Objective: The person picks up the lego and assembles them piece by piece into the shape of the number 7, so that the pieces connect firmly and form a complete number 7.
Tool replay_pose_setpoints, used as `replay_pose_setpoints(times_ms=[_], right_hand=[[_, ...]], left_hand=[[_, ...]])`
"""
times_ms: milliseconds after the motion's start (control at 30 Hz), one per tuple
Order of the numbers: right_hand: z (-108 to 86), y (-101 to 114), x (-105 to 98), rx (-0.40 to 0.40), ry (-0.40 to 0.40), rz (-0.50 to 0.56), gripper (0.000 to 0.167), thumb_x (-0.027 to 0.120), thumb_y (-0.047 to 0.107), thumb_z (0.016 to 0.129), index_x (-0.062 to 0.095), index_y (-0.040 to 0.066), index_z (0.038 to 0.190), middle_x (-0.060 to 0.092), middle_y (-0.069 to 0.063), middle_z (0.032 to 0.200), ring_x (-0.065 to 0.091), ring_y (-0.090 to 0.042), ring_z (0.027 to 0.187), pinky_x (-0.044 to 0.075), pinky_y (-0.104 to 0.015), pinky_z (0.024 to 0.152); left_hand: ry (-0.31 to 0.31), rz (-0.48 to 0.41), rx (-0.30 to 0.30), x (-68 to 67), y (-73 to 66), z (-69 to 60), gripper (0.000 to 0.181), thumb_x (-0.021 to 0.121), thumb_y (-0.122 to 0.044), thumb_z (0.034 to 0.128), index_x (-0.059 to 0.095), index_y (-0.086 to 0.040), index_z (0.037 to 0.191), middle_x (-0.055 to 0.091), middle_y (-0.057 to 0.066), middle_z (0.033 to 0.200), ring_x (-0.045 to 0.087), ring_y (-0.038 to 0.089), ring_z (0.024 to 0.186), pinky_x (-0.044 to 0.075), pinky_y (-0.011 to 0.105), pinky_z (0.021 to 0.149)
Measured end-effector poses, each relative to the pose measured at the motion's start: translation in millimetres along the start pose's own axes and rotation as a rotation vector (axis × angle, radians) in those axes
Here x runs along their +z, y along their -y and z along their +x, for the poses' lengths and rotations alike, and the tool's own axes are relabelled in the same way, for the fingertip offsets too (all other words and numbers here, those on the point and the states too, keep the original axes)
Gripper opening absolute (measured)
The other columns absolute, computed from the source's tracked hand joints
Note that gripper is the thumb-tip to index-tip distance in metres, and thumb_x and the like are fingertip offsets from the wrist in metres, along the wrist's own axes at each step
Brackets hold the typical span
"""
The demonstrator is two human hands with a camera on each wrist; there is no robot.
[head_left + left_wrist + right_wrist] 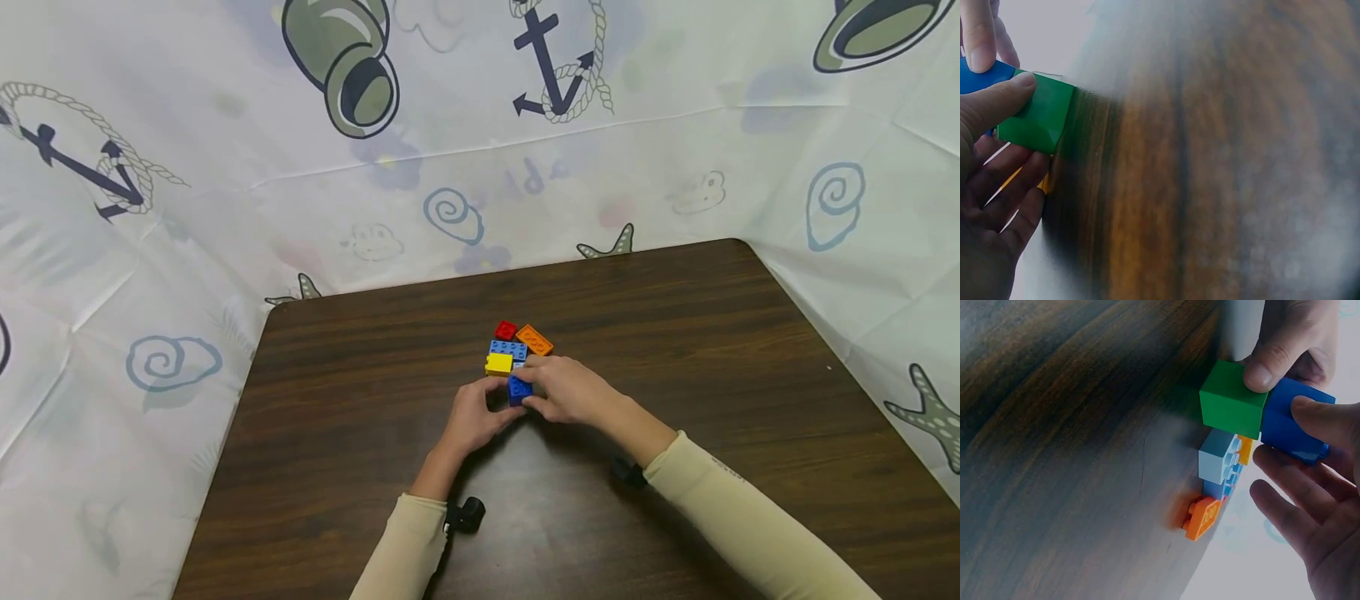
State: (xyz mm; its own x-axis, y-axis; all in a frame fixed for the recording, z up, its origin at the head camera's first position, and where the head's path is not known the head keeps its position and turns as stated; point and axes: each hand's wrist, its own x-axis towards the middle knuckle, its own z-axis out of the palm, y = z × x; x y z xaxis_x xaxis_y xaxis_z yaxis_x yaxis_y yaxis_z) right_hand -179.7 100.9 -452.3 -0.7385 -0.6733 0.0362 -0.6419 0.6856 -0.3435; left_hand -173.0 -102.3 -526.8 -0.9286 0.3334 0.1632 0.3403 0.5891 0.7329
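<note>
A dark blue toy building brick sits on top of a green brick, the two touching. My left hand grips the green brick low by the tabletop, its thumb across the near face in the left wrist view. From the other side my right hand pinches the dark blue brick between thumb and fingers. In the head view the green brick is hidden under the blue one. Just beyond the hands lie a yellow brick, a mid-blue brick and a pale blue brick.
Farther back lie a red brick and an orange brick, close to the others. The dark wooden table reaches a patterned white cloth behind and at the sides.
</note>
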Motion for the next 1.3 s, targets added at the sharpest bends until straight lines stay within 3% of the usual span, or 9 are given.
replay_pose_setpoints(times_ms=[167, 400, 733, 933, 1133, 1300], right_hand=[[0.8, 1.0, -0.7, -0.031, -0.004, -0.002, 0.045, 0.076, 0.027, 0.087, 0.066, 0.012, 0.128, 0.062, -0.003, 0.112, 0.060, -0.016, 0.089, 0.054, -0.035, 0.088], [2.6, -2.5, 0.0, 0.038, 0.013, 0.043, 0.048, 0.073, 0.030, 0.089, 0.063, 0.012, 0.133, 0.061, -0.010, 0.128, 0.062, -0.023, 0.108, 0.049, -0.043, 0.096], [-1.2, -6.5, 3.6, 0.000, -0.023, 0.048, 0.048, 0.077, 0.027, 0.087, 0.065, 0.011, 0.130, 0.065, -0.006, 0.114, 0.061, -0.019, 0.094, 0.053, -0.039, 0.091], [1.4, -4.1, -1.1, 0.017, 0.005, 0.046, 0.048, 0.077, 0.027, 0.086, 0.065, 0.011, 0.130, 0.064, -0.007, 0.113, 0.060, -0.019, 0.092, 0.053, -0.039, 0.091], [6.3, 0.7, -3.6, 0.037, 0.062, 0.026, 0.050, 0.075, 0.027, 0.087, 0.063, 0.010, 0.132, 0.062, -0.011, 0.122, 0.062, -0.024, 0.100, 0.051, -0.043, 0.094], [3.6, 1.2, 0.5, 0.040, 0.048, 0.023, 0.048, 0.075, 0.027, 0.088, 0.063, 0.011, 0.132, 0.062, -0.008, 0.117, 0.062, -0.021, 0.095, 0.053, -0.039, 0.091]], left_hand=[[0.007, 0.012, 0.008, 0.2, 0.6, 0.1, 0.042, 0.083, -0.026, 0.0805, 0.070, -0.009, 0.116, 0.070, 0.004, 0.115, 0.064, 0.017, 0.106, 0.050, 0.038, 0.094], [0.021, 0.012, 0.010, -0.1, -1.1, -0.2, 0.039, 0.082, -0.028, 0.0821, 0.070, -0.010, 0.115, 0.070, 0.002, 0.113, 0.064, 0.015, 0.104, 0.049, 0.037, 0.095], [0.011, 0.006, 0.003, 0.7, -0.4, 0.8, 0.041, 0.083, -0.027, 0.0802, 0.070, -0.009, 0.114, 0.070, 0.003, 0.112, 0.064, 0.016, 0.104, 0.050, 0.037, 0.094], [0.014, 0.020, 0.009, -0.1, -0.7, 1.3, 0.042, 0.083, -0.028, 0.0810, 0.070, -0.008, 0.116, 0.070, 0.004, 0.114, 0.064, 0.017, 0.106, 0.050, 0.037, 0.095], [0.012, 0.024, 0.010, 0.0, -1.7, 1.2, 0.042, 0.083, -0.029, 0.0808, 0.070, -0.008, 0.115, 0.070, 0.004, 0.114, 0.064, 0.017, 0.106, 0.050, 0.037, 0.095], [0.021, 0.030, 0.006, 1.4, -0.9, 0.6, 0.041, 0.083, -0.029, 0.0810, 0.070, -0.009, 0.115, 0.070, 0.003, 0.114, 0.064, 0.016, 0.106, 0.049, 0.037, 0.095]])
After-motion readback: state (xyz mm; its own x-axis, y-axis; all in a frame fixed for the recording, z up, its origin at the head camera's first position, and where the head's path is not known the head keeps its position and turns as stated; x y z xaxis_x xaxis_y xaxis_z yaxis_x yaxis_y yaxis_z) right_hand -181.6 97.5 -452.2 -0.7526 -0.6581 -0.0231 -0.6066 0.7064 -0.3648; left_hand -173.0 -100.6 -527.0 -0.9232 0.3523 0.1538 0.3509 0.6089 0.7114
